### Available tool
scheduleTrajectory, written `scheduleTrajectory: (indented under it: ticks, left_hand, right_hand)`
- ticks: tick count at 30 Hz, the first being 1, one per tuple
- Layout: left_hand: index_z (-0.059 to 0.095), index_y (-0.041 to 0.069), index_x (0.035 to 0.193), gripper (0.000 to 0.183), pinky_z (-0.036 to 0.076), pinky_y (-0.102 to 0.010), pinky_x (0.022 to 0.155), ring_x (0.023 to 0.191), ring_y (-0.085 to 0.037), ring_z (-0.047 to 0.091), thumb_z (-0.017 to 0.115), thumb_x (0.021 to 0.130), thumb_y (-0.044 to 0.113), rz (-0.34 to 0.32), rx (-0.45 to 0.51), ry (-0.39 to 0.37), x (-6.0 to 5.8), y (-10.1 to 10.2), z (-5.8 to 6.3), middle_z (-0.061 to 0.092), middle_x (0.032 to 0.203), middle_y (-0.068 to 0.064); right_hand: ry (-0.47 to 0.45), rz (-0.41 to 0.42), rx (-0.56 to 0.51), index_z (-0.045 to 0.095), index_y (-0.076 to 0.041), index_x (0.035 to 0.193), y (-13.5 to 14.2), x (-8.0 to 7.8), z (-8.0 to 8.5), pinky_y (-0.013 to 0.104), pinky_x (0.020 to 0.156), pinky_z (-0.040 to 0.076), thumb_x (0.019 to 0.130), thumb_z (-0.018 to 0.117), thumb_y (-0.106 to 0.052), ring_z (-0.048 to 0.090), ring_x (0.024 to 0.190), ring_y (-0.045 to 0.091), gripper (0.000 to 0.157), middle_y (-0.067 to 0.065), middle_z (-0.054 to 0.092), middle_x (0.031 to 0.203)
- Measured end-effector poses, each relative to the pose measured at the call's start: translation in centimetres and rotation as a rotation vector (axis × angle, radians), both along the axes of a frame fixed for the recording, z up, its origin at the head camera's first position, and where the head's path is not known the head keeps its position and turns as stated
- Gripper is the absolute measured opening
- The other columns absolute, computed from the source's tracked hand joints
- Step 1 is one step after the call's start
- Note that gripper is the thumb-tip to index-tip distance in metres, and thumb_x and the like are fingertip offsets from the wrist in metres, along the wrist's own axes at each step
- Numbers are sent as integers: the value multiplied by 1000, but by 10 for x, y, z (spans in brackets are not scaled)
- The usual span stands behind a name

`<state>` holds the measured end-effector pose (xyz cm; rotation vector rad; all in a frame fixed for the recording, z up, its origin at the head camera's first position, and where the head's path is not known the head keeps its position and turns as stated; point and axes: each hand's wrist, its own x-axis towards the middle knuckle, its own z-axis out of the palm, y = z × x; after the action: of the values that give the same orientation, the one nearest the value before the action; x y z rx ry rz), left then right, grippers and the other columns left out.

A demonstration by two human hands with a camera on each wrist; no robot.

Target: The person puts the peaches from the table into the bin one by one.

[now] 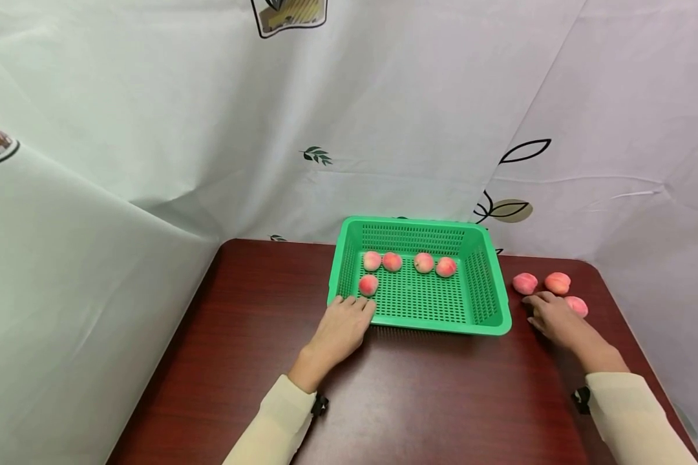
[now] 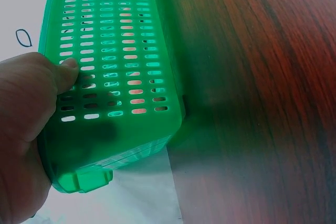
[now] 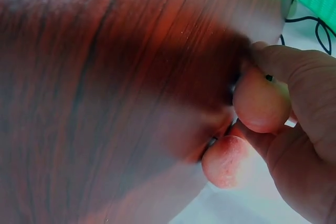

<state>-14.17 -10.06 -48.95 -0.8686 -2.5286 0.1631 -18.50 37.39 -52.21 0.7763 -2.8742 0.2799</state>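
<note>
A green plastic basket (image 1: pixel 410 326) with slotted walls holds several pinkish peaches (image 1: pixel 423 262). At its near left corner, my left hand (image 1: pixel 340 323) grips the rim; in the left wrist view the thumb (image 2: pixel 67 73) lies against the outer wall, and the inner fingers are hidden there. To the right of the basket, my right hand (image 1: pixel 558 323) is low over the table. The right wrist view has a peach (image 3: pixel 261 100) between its thumb and a curled finger. Another peach (image 3: pixel 224 162) sits beside that finger. Three peaches (image 1: pixel 525 283) show around the hand in the head view.
The dark red wooden table (image 1: pixel 419 400) meets a white printed cloth (image 1: pixel 151 116) at the back and sides. Behind the table's edge, the right wrist view shows a black cable (image 3: pixel 318 27).
</note>
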Motion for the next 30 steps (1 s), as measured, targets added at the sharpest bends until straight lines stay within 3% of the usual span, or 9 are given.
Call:
scheduleTrajectory:
  ticks: [4, 7, 15, 24, 30]
  left_hand:
    - [52, 17, 84, 19, 11, -26, 64, 60, -14, 36, 59, 97, 6, -3, 2, 5, 0, 1, 0, 49, 71, 5]
    - [52, 17, 83, 19, 11, -26, 63, 60, -14, 35, 59, 97, 5, -5, 5, 3, 0, 2, 0, 49, 70, 5]
    - [52, 16, 84, 19, 14, -27, 63, 61, -14, 36, 57, 98, 5, -6, 11, -25, -1, 2, 0, 50, 71, 5]
    - [49, 17, 78, 25, 12, -26, 60, 64, -11, 12, 64, 91, 1, -36, 52, 48, -1, 0, 0, 42, 66, 5]
    - [49, 17, 79, 24, 12, -26, 61, 64, -12, 13, 61, 94, 3, -22, 26, 28, -1, -1, 2, 42, 67, 5]
  right_hand:
    - [-88, -59, 24, 64, 7, 108, 1, 2, 5, 50, 73, 54, 82, 80, -3, 58, 83, 32, 32, 15, 60, 91]
    - [-98, -81, 41, 62, 5, 100, 3, 4, 7, 42, 66, 49, 83, 79, -4, 52, 74, 24, 26, 11, 54, 85]
    - [70, -26, 27, 57, 0, 83, 4, 8, 12, 41, 59, 48, 76, 86, -4, 50, 67, 22, 30, 7, 50, 78]
    - [77, -52, -47, 61, -1, 88, -4, 4, 34, 46, 65, 52, 75, 86, -2, 54, 77, 25, 29, 10, 57, 86]
    - [125, -34, -123, 65, 0, 93, -19, 1, 56, 51, 70, 52, 74, 87, 1, 59, 84, 31, 29, 14, 63, 91]
